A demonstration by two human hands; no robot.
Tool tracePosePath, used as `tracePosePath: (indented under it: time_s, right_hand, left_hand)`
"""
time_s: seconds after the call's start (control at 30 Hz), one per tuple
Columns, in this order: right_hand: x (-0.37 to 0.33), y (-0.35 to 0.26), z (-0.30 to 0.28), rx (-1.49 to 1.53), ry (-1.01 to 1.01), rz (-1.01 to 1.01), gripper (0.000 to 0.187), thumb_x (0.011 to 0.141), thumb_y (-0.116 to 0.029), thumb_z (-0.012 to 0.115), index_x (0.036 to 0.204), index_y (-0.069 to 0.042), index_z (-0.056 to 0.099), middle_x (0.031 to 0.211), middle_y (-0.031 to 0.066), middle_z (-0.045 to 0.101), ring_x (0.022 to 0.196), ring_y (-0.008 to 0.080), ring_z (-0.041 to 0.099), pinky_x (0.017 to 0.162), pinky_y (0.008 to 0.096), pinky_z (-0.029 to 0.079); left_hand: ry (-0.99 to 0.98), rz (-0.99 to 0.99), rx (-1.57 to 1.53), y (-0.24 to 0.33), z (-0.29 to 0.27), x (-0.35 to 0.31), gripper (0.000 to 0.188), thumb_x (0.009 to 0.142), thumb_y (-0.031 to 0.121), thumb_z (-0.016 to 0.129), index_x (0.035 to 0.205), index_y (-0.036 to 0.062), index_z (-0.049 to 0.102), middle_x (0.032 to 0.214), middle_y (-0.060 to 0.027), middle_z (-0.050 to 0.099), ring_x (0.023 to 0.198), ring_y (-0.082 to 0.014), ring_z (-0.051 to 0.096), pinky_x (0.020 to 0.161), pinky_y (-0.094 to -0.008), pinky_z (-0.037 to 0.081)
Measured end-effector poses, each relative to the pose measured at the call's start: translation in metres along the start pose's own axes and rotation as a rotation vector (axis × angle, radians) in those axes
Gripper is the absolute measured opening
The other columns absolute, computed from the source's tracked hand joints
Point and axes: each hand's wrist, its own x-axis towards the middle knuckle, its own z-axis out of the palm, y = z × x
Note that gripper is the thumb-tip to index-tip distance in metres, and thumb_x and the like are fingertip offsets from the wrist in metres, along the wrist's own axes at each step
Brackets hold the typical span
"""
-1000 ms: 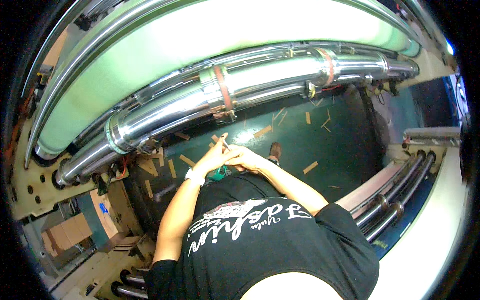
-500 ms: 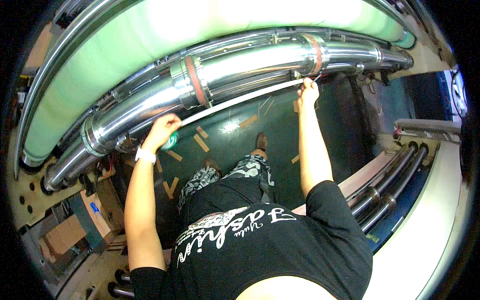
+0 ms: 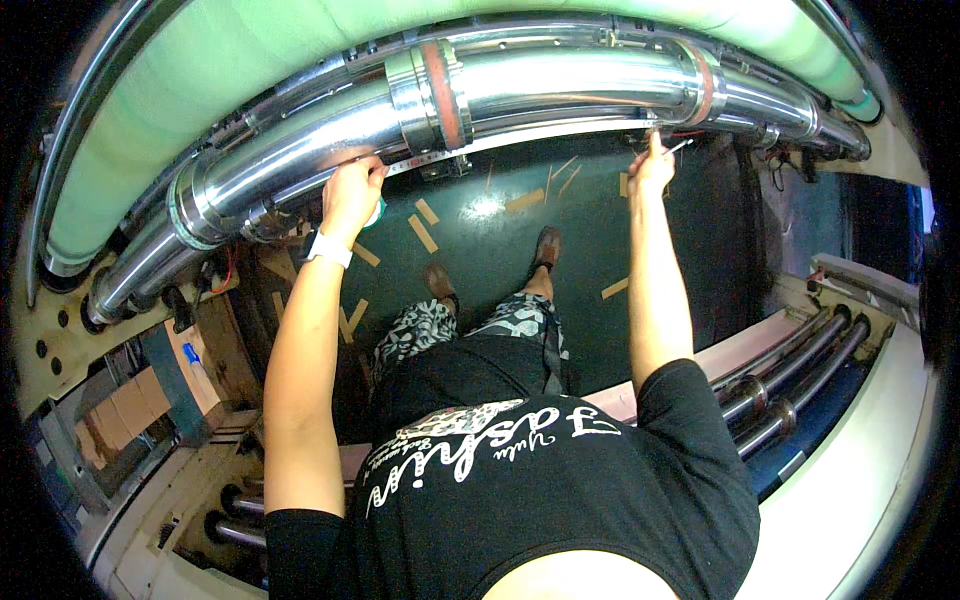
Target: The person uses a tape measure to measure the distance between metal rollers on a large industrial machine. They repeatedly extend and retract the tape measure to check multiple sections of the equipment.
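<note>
A white tape measure stretches along the underside of the shiny metal roller, between my two hands. My left hand is closed on it at the left end; a teal round part shows beneath the fingers. Dark and red markings are visible on the strip near that hand. My right hand reaches up by the right-hand collar, its forefinger at the tape's far end. From the same hand juts a slim, pale pen-like tool. Another collar with a reddish band rings the roller nearer my left hand.
A large pale green roller arches beyond the metal one. Cardboard strips lie scattered on the dark green floor around my feet. Machine frames with metal bars stand at right and lower left. A red wire hangs at left.
Both hands have moved up and away from me with the tape, which now lies close against the roller's lower edge. My right forefinger is now extended. The view has shifted slightly.
</note>
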Motion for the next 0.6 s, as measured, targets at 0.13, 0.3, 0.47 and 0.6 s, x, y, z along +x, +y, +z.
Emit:
tracePosePath:
  time_s: [0.13, 0.3, 0.47, 0.6]
  right_hand:
    - [-0.073, 0.06, 0.007, -0.236, -0.24, 0.209, 0.04, 0.088, -0.04, 0.049, 0.06, -0.011, 0.047, 0.046, -0.0026, 0.039, 0.037, 0.01, 0.035, 0.036, 0.025, 0.029]
    - [-0.166, 0.118, 0.054, -0.095, -0.631, 0.753, 0.054, 0.091, -0.049, 0.031, 0.096, -0.002, 0.057, 0.076, 0.0095, 0.062, 0.056, 0.0178, 0.055, 0.045, 0.0315, 0.046]
    - [-0.206, 0.122, 0.097, 0.221, -0.742, 1.002, 0.064, 0.09, -0.055, 0.019, 0.12, -0.002, 0.038, 0.1, 0.0231, 0.06, 0.049, 0.0154, 0.044, 0.038, 0.0215, 0.029]
    - [-0.211, 0.126, 0.109, 0.383, -0.735, 1.075, 0.064, 0.087, -0.061, 0.018, 0.11, -0.007, 0.041, 0.097, 0.0289, 0.058, 0.044, 0.0135, 0.037, 0.035, 0.0202, 0.024]
  left_hand:
    - [0.018, 0.007, -0.022, 0.001, 0.001, -0.003, 0.02, 0.08, 0.027, 0.054, 0.085, 0.0099, 0.063, 0.08, -0.0172, 0.061, 0.079, -0.0347, 0.058, 0.069, -0.0431, 0.045]
    - [-0.065, -0.022, -0.001, 0.002, -0.003, 0.003, 0.019, 0.08, 0.026, 0.054, 0.085, 0.0102, 0.063, 0.082, -0.0166, 0.061, 0.082, -0.0343, 0.058, 0.07, -0.0428, 0.045]
    - [-0.037, 0.021, 0.016, -0.007, 0.005, 0.004, 0.018, 0.08, 0.025, 0.054, 0.086, 0.0105, 0.063, 0.08, -0.0164, 0.061, 0.081, -0.0343, 0.058, 0.069, -0.0426, 0.045]
    - [-0.058, -0.003, 0.023, -0.007, 0.006, 0.006, 0.019, 0.08, 0.026, 0.054, 0.085, 0.0101, 0.063, 0.08, -0.0163, 0.061, 0.081, -0.0343, 0.058, 0.069, -0.0424, 0.045]
